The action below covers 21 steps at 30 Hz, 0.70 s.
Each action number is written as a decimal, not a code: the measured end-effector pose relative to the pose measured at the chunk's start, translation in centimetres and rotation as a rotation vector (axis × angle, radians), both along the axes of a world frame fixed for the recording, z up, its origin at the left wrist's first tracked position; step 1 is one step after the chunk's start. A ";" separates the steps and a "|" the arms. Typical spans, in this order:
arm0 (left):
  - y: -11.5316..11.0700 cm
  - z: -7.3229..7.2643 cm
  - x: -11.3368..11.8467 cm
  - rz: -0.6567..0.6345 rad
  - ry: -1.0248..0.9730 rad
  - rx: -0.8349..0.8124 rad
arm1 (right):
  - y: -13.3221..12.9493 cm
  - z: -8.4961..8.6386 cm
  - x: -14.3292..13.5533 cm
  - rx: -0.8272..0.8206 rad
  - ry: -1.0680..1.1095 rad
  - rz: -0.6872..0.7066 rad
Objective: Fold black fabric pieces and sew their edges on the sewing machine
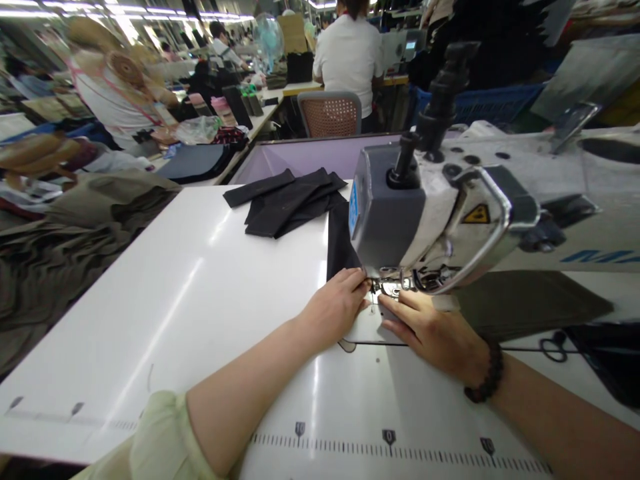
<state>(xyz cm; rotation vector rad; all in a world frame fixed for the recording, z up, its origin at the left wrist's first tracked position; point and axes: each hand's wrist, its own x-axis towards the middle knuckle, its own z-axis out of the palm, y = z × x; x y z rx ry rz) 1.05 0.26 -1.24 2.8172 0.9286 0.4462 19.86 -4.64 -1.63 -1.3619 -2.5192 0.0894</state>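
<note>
The sewing machine [390,207] has its needle area lit between my two hands. My left hand [340,307] is just left of the presser foot [376,285], fingers bent and pressed together at the near end of a black fabric strip [341,240]. That strip runs back along the left of the machine head; its end under my fingers is hidden. To the right of the needle, my right hand [433,327] rests on the machine bed with fingers stretched out, thumb apart. A dark bracelet circles my right wrist.
Several black fabric pieces [290,200] lie overlapped at the table's back. Dark olive fabric [530,303] sits under the machine arm, with scissors [553,347] near it. Brownish fabric stacks [60,267] line the left side. People work beyond; a chair [330,115] stands behind the table.
</note>
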 end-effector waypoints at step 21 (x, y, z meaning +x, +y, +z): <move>-0.5 1.0 -0.1 0.037 0.135 0.010 | 0.1 -0.1 0.2 0.025 -0.004 0.029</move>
